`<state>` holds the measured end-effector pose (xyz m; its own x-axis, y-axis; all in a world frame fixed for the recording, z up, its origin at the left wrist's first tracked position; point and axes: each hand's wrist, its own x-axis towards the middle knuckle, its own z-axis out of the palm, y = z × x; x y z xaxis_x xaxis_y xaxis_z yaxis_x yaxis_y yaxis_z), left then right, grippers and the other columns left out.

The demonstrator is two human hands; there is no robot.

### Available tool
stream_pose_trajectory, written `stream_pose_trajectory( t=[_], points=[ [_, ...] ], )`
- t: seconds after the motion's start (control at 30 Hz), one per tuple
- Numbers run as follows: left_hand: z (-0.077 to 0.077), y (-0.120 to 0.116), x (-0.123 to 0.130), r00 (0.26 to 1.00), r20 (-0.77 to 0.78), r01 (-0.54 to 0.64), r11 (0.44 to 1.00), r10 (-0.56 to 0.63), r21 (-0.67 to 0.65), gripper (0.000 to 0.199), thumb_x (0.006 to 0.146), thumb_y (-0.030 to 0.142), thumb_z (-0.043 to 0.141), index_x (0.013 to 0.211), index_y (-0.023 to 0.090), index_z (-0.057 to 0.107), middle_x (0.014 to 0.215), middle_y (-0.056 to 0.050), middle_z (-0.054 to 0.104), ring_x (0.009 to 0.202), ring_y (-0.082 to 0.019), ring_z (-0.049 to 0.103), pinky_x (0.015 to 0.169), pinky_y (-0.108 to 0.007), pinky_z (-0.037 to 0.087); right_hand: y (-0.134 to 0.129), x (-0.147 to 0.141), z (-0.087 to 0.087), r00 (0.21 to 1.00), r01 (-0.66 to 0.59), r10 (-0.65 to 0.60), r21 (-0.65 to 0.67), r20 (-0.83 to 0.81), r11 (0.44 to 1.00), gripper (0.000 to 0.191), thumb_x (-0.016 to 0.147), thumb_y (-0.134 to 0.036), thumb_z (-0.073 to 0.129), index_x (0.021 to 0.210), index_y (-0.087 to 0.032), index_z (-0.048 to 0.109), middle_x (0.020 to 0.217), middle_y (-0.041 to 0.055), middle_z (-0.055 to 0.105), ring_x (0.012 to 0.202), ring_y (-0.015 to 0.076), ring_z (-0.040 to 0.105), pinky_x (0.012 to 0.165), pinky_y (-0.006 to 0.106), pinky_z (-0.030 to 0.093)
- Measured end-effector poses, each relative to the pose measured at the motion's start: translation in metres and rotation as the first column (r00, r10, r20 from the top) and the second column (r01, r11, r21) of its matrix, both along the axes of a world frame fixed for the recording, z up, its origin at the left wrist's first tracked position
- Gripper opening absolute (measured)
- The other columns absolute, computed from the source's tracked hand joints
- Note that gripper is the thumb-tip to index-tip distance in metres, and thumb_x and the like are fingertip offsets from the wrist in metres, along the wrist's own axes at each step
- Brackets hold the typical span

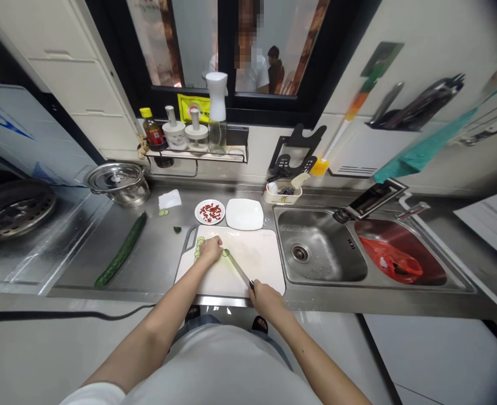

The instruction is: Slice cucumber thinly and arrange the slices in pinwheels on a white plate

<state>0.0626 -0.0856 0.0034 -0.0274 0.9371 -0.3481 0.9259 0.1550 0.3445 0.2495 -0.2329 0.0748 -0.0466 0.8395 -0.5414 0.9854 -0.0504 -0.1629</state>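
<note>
A white cutting board (256, 256) with a grey handle lies on the steel counter. My right hand (267, 299) grips the dark handle of a knife (238, 269), its blade slanting up and left across the board. One round cucumber slice (225, 253) is at the blade's far end. Just left of it, my left hand (211, 249) rests low over the board with fingers curled together; what they hold, if anything, is hidden. More cucumber slices (197, 253) lie along the board's left side. A whole cucumber (121, 250) and a cut cucumber end (177, 229) lie farther left on the counter.
Behind the board stand a small plate of chopped red pieces (210, 211) and a white square plate (245, 214). A lidded steel pot (119, 183) is back left. The double sink (322, 270) adjoins on the right, with a red bag (394, 264). A seasoning shelf (195, 153) hangs above.
</note>
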Motion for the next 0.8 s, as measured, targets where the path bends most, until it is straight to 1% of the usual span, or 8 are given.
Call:
stream_pose_trajectory(
  t=[0.3, 0.53, 0.8],
  points=[
    [0.0024, 0.0000, 0.0002, 1.000, 0.013, -0.008, 1.000, 0.008, -0.010, 0.018, 0.078, 0.026, 0.059, 0.096, 0.025, 0.061, 0.101, -0.004, 0.070, 0.099, -0.021, 0.062, 0.082, -0.029, 0.041, 0.0003, 0.0000, 0.0006, 1.000, -0.004, 0.004, 0.005, -0.006, 1.000, 0.030, 0.094, -0.032, 0.033, 0.103, -0.016, 0.057, 0.099, 0.0150, 0.068, 0.089, 0.0234, 0.065, 0.069, 0.031, 0.044],
    [0.0034, 0.0001, 0.0009, 1.000, -0.001, -0.017, 1.000, 0.017, -0.015, 0.022, 0.076, 0.025, 0.059, 0.098, 0.025, 0.062, 0.102, -0.004, 0.070, 0.099, -0.020, 0.062, 0.081, -0.028, 0.042, 0.0006, -0.0003, 0.0051, 1.000, 0.011, -0.011, -0.038, -0.010, 0.999, 0.031, 0.094, -0.033, 0.034, 0.106, -0.016, 0.057, 0.102, 0.0158, 0.067, 0.092, 0.0231, 0.065, 0.072, 0.032, 0.044],
    [0.0025, 0.0002, 0.0001, 1.000, 0.016, -0.012, 1.000, 0.012, -0.004, 0.020, 0.076, 0.026, 0.060, 0.096, 0.025, 0.062, 0.103, -0.004, 0.070, 0.099, -0.021, 0.062, 0.081, -0.028, 0.042, -0.0001, -0.0013, 0.0010, 1.000, 0.015, -0.015, -0.012, -0.016, 1.000, 0.031, 0.094, -0.033, 0.033, 0.105, -0.015, 0.057, 0.100, 0.0157, 0.067, 0.091, 0.0235, 0.065, 0.072, 0.031, 0.044]
  ],
)
